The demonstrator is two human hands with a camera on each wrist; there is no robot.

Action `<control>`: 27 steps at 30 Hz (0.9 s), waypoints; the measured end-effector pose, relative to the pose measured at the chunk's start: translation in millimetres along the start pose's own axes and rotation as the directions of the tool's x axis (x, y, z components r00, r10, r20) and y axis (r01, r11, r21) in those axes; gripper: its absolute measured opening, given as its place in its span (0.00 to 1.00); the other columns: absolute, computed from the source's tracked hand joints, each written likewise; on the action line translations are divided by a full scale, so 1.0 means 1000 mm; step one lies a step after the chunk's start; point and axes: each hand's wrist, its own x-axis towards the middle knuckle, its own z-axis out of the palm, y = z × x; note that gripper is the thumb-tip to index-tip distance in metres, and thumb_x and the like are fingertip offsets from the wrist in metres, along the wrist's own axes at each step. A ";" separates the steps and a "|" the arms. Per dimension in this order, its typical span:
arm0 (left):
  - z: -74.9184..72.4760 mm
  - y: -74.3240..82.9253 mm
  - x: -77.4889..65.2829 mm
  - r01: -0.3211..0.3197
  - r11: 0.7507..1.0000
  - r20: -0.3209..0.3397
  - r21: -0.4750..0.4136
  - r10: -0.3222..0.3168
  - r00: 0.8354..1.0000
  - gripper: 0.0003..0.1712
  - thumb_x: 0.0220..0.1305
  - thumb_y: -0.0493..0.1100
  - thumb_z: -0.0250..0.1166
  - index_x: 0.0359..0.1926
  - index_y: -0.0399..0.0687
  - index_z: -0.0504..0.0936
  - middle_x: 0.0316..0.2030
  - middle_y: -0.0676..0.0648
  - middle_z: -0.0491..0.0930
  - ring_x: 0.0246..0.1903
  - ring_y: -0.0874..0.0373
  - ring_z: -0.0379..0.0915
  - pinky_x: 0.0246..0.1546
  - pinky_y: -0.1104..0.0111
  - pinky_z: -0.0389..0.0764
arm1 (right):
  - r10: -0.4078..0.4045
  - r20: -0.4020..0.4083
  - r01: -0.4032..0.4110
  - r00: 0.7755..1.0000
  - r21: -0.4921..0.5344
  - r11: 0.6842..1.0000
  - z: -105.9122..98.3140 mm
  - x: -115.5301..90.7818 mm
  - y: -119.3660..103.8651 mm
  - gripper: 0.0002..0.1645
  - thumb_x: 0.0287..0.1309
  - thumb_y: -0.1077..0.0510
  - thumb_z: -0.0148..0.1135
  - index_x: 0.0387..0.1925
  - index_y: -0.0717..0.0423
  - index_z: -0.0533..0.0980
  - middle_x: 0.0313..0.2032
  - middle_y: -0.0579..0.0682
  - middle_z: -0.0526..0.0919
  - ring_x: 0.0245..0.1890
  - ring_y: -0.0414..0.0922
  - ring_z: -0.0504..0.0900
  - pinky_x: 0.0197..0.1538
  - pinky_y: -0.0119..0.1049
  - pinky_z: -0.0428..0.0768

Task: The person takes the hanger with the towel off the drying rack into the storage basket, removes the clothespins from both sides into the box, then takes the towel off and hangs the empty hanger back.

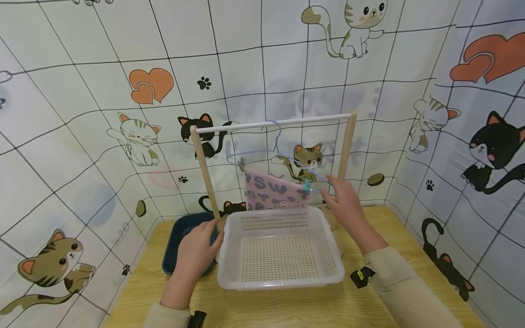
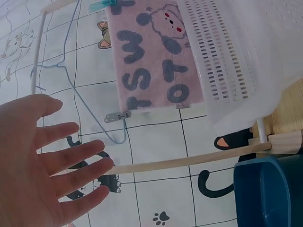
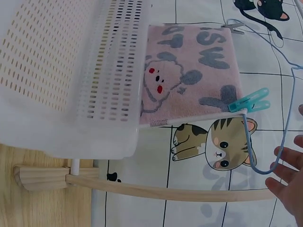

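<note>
A pink towel [image 1: 276, 190] with grey letters and a cartoon animal hangs from a blue wire hanger [image 1: 262, 151] on the rack's white rod [image 1: 303, 120]. A grey clip [image 2: 117, 117] holds one upper corner; a teal clothespin [image 3: 250, 101] holds the other. My right hand [image 1: 347, 205] is at the hanger's right end, its fingers loosely spread and the fingertips right at the wire. My left hand [image 1: 196, 251] is beside the rack's left wooden post [image 1: 205, 175], fingers straight and spread, nothing in them. The towel's lower part is hidden behind the white basket in the head view.
The white perforated basket [image 1: 280, 283] stands on the wooden table [image 1: 262, 310] in front of the rack. A dark blue bin [image 1: 170, 253] is at its left, partly behind my left hand. Behind and at both sides hangs a white cat-printed sheet [image 1: 246, 77].
</note>
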 end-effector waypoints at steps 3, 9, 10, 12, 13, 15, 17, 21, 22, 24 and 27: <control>0.000 0.003 0.000 0.000 1.000 0.000 -0.011 0.000 1.000 0.24 0.66 0.51 0.63 0.58 0.43 0.79 0.46 0.42 0.82 0.39 0.47 0.80 0.34 0.54 0.80 | 0.014 0.030 -0.014 0.999 -0.028 1.000 0.004 0.006 -0.004 0.32 0.72 0.51 0.52 0.69 0.65 0.62 0.60 0.66 0.71 0.60 0.63 0.68 0.60 0.60 0.65; 0.000 0.011 0.000 -0.010 0.999 -0.017 -0.036 0.009 1.000 0.21 0.64 0.49 0.65 0.54 0.44 0.81 0.33 0.50 0.80 0.26 0.56 0.74 0.24 0.61 0.76 | 0.025 0.016 -0.025 1.000 -0.025 0.999 0.010 0.018 -0.008 0.30 0.72 0.51 0.51 0.68 0.64 0.64 0.48 0.63 0.77 0.47 0.58 0.76 0.48 0.55 0.73; 0.001 0.013 0.000 -0.008 0.999 -0.014 -0.041 0.007 1.000 0.21 0.64 0.49 0.65 0.54 0.45 0.81 0.32 0.50 0.80 0.26 0.56 0.74 0.24 0.61 0.76 | 0.027 0.010 -0.027 1.000 -0.012 1.000 0.012 0.020 -0.008 0.29 0.72 0.52 0.51 0.67 0.64 0.65 0.45 0.62 0.76 0.44 0.57 0.76 0.45 0.53 0.73; 0.002 0.016 0.000 -0.009 0.999 -0.005 -0.049 0.008 1.000 0.21 0.64 0.50 0.65 0.55 0.46 0.80 0.34 0.49 0.81 0.27 0.55 0.76 0.25 0.60 0.77 | 0.039 0.003 -0.039 0.999 0.012 0.999 0.013 0.023 -0.009 0.26 0.73 0.53 0.51 0.64 0.64 0.68 0.41 0.60 0.75 0.39 0.54 0.74 0.40 0.49 0.73; 0.002 0.017 0.000 -0.009 0.999 0.001 -0.050 0.009 1.000 0.21 0.64 0.50 0.65 0.55 0.46 0.80 0.35 0.49 0.82 0.29 0.54 0.77 0.26 0.60 0.78 | 0.045 -0.002 -0.045 0.999 0.017 0.999 0.014 0.024 -0.009 0.24 0.73 0.54 0.51 0.62 0.65 0.70 0.40 0.59 0.74 0.37 0.53 0.73 0.39 0.48 0.72; 0.004 0.020 0.000 -0.011 0.998 0.013 -0.054 0.011 1.000 0.21 0.65 0.50 0.65 0.56 0.47 0.80 0.39 0.47 0.83 0.32 0.52 0.80 0.28 0.58 0.79 | 0.054 -0.011 -0.053 0.999 0.014 0.998 0.015 0.025 -0.011 0.20 0.73 0.55 0.50 0.56 0.66 0.74 0.37 0.57 0.74 0.35 0.51 0.71 0.37 0.46 0.71; 0.006 0.021 0.000 -0.010 0.998 0.024 -0.056 0.012 1.000 0.21 0.65 0.50 0.65 0.56 0.48 0.80 0.40 0.47 0.83 0.33 0.52 0.80 0.29 0.58 0.79 | 0.051 -0.023 -0.051 0.998 0.000 0.999 0.016 0.026 -0.012 0.17 0.73 0.57 0.50 0.50 0.66 0.76 0.35 0.56 0.74 0.33 0.51 0.70 0.35 0.45 0.70; 0.007 0.024 -0.002 -0.005 0.998 0.020 -0.057 0.006 1.000 0.21 0.64 0.50 0.65 0.55 0.49 0.80 0.42 0.47 0.84 0.35 0.52 0.80 0.30 0.58 0.80 | 0.023 -0.046 -0.025 0.999 -0.039 0.999 0.014 0.025 -0.016 0.15 0.74 0.58 0.48 0.44 0.65 0.77 0.36 0.56 0.75 0.33 0.51 0.72 0.35 0.47 0.72; 0.006 0.024 -0.002 -0.006 0.998 0.015 -0.058 0.007 1.000 0.21 0.64 0.50 0.66 0.55 0.49 0.80 0.42 0.47 0.84 0.35 0.52 0.80 0.30 0.58 0.80 | 0.016 -0.049 -0.019 0.999 -0.049 0.999 0.013 0.025 -0.017 0.14 0.74 0.58 0.48 0.44 0.64 0.76 0.36 0.56 0.75 0.33 0.51 0.72 0.35 0.47 0.72; 0.006 0.025 -0.001 -0.012 0.998 0.007 -0.062 0.012 1.000 0.20 0.64 0.50 0.66 0.55 0.50 0.80 0.41 0.48 0.84 0.35 0.52 0.80 0.31 0.58 0.80 | 0.006 -0.054 -0.010 0.999 -0.070 0.998 0.011 0.025 -0.019 0.14 0.74 0.57 0.47 0.43 0.64 0.75 0.37 0.56 0.75 0.33 0.51 0.73 0.34 0.48 0.73; 0.005 0.028 0.001 -0.020 0.997 -0.002 -0.070 0.020 1.000 0.20 0.64 0.50 0.65 0.56 0.50 0.80 0.41 0.48 0.84 0.35 0.51 0.81 0.31 0.58 0.80 | -0.003 -0.061 -0.003 0.998 -0.099 0.995 0.009 0.026 -0.021 0.13 0.75 0.58 0.47 0.43 0.64 0.74 0.37 0.56 0.75 0.32 0.52 0.74 0.33 0.48 0.74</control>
